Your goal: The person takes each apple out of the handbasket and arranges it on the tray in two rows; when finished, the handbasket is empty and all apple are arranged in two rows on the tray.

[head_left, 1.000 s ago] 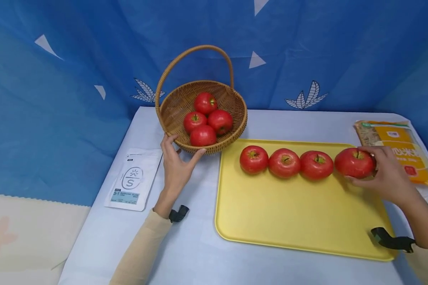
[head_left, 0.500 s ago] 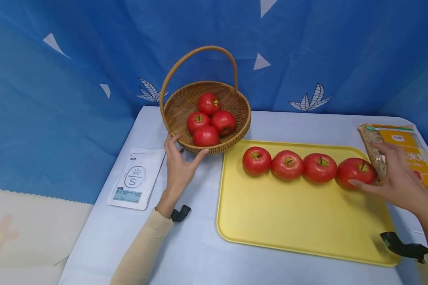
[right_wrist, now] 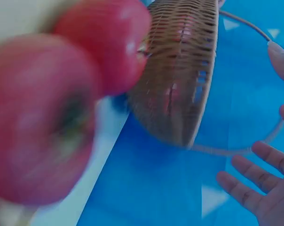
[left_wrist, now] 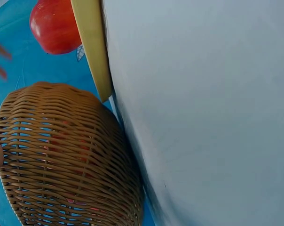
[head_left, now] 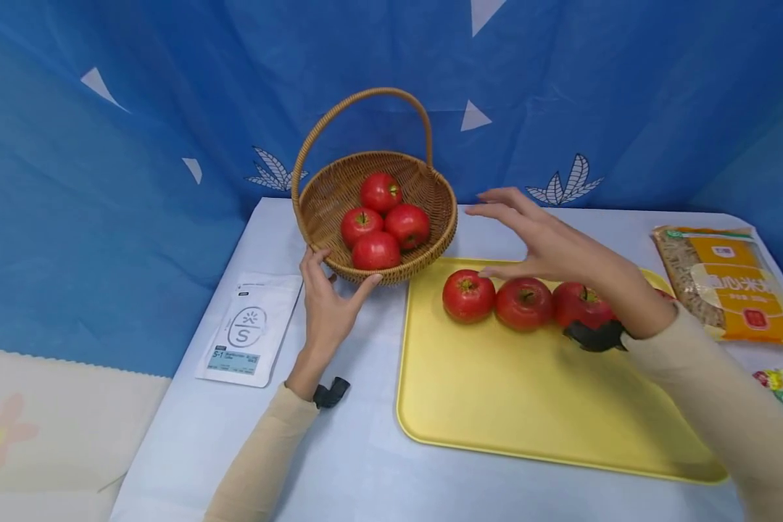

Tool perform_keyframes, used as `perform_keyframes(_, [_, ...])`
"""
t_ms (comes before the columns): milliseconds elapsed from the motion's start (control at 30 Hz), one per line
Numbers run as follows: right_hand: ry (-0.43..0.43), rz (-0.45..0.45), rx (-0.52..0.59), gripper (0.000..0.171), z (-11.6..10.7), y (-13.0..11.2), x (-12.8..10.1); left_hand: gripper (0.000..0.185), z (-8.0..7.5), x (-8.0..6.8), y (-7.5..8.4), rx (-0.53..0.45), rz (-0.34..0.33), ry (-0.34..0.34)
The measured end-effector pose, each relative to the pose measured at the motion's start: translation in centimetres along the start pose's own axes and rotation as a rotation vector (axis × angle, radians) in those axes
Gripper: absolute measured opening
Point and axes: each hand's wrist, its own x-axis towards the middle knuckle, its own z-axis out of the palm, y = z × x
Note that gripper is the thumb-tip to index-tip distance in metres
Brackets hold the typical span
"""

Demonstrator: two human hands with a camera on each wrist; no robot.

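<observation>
In the head view we record the left hand [head_left: 329,312] clamped on the near-left rim of a wicker basket [head_left: 326,203], its thumb along the front. The basket, its arched handle raised, leans with its mouth toward us at the back of the white-covered table [head_left: 352,449]; four red apples [head_left: 376,251] lie clustered inside. To its right a yellow tray [head_left: 496,391] bears a row of larger red apples [head_left: 468,296] along its far side, the rightmost almost wholly hidden behind the right forearm. The right hand [head_left: 554,246] hangs above this row, thumb and fingers spread apart and empty, fingertips toward the basket; the right wrist view confirms the spread, though its apples are blurred. We note a white pouch [head_left: 241,330] left of the left hand, an orange-labelled food bag [head_left: 734,283] beyond the tray's right side, and a blue curtain [head_left: 365,43] behind.
</observation>
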Motion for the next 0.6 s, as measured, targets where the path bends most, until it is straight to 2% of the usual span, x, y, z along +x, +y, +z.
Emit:
perform_keyframes(167, [-0.070,-0.127,0.009,0.079,1.8,0.1,7.3,0.089,-0.1,-0.1,-0.2,-0.001,-0.001,0.003])
perform_keyframes(300, [-0.171,-0.118,-0.045,0.076,3.1,0.8,11.6,0.088,-0.1,0.0,-0.1,-0.009,-0.004,0.000])
perform_keyframes(433, [-0.309,-0.060,-0.050,0.071,4.3,1.8,14.4,0.089,-0.1,0.0,0.0,-0.011,-0.002,-0.007])
perform_keyframes(600, [-0.462,-0.005,-0.035,0.063,5.6,2.7,16.3,0.089,-0.2,0.0,-0.1,-0.007,0.007,-0.008])
